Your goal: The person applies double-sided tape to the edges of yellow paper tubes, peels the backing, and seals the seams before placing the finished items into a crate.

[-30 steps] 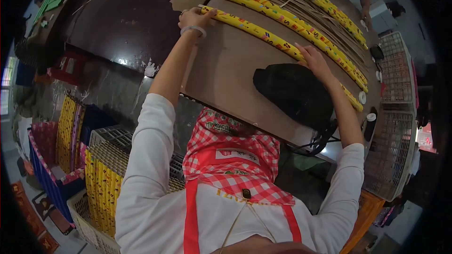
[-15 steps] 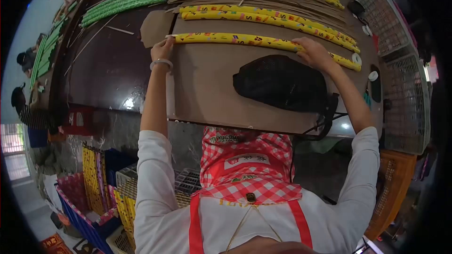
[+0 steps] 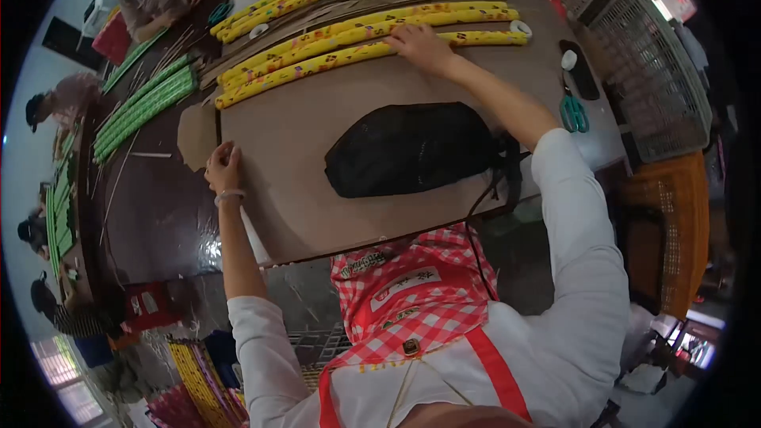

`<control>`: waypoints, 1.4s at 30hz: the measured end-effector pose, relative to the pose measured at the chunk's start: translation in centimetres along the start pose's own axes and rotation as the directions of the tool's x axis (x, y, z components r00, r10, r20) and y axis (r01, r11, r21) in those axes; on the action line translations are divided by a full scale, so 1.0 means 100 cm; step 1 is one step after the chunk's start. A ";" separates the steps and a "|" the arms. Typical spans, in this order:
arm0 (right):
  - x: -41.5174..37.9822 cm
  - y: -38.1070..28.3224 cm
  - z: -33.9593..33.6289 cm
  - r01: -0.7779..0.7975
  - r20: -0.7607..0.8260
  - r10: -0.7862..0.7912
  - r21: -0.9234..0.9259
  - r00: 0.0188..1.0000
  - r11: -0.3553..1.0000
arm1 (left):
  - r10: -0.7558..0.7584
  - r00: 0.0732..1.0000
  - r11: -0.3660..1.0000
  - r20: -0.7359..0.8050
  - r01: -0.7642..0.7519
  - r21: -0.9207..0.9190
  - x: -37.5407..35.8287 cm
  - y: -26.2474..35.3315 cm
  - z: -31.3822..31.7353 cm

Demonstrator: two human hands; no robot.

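Note:
Several yellow patterned rolls [image 3: 317,62] lie side by side across the brown table [image 3: 293,143]. My right hand [image 3: 420,46] rests on the nearest of them, its fingers bent over the roll. Off the rolls, at the table's left part, my left hand [image 3: 223,166] is raised with its fingers curled and partly apart; I see nothing in it. A brown paper piece [image 3: 197,136] lies just beyond that hand. Between my arms sits a black cloth bag [image 3: 416,150] with a cord. A white tape roll [image 3: 520,28] is by the rolls' right end.
Teal scissors [image 3: 573,112] and a black case [image 3: 581,71] lie at the table's right. Green rolls [image 3: 147,107] are on the left, brown paper strips [image 3: 349,12] behind the yellow rolls. Grey plastic crates [image 3: 650,71] stand at the right. Other people sit along the far left.
The yellow roll held in both hands now lies against the others. My left hand has come off it and moved nearer to me. The view has turned and shifted to the right.

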State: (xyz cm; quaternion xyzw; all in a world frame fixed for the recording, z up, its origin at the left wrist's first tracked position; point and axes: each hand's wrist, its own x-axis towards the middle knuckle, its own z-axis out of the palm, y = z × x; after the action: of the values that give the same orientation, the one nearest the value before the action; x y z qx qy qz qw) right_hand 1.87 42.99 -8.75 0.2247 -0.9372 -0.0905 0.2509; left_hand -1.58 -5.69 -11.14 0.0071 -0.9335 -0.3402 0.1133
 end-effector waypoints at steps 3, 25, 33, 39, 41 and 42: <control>0.005 -0.008 0.016 -0.017 -0.011 0.016 -0.061 1.000 0.998 | 0.001 1.000 1.000 -0.007 -0.001 0.005 -0.001 0.003 0.001; -0.096 0.106 -0.028 -0.855 0.106 0.864 -0.125 0.492 0.503 | 0.076 0.997 0.996 0.000 -0.076 -0.055 0.005 -0.014 0.002; -0.154 0.125 -0.026 -0.822 0.330 0.862 -0.301 0.385 0.483 | 0.030 0.999 0.998 0.024 -0.028 -0.056 0.004 -0.005 -0.001; -0.108 0.050 -0.040 -0.470 0.228 0.418 0.273 0.879 0.839 | -0.003 1.000 1.000 0.018 0.002 0.026 0.002 -0.004 -0.001; -0.078 0.035 -0.031 -0.443 0.213 0.395 0.279 0.894 0.852 | -0.049 0.999 0.993 0.011 0.047 0.112 0.000 0.001 -0.001; -0.068 0.029 -0.024 -0.434 0.199 0.390 0.276 0.899 0.858 | -0.061 0.998 0.994 0.005 0.060 0.093 -0.001 0.002 -0.002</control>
State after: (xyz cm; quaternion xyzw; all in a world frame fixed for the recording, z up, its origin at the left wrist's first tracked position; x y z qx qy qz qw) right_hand 7.27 48.62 -8.75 0.0488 -0.9806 0.1004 0.1608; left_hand -1.45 -5.61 -10.90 0.0393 -0.9481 -0.2996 0.0990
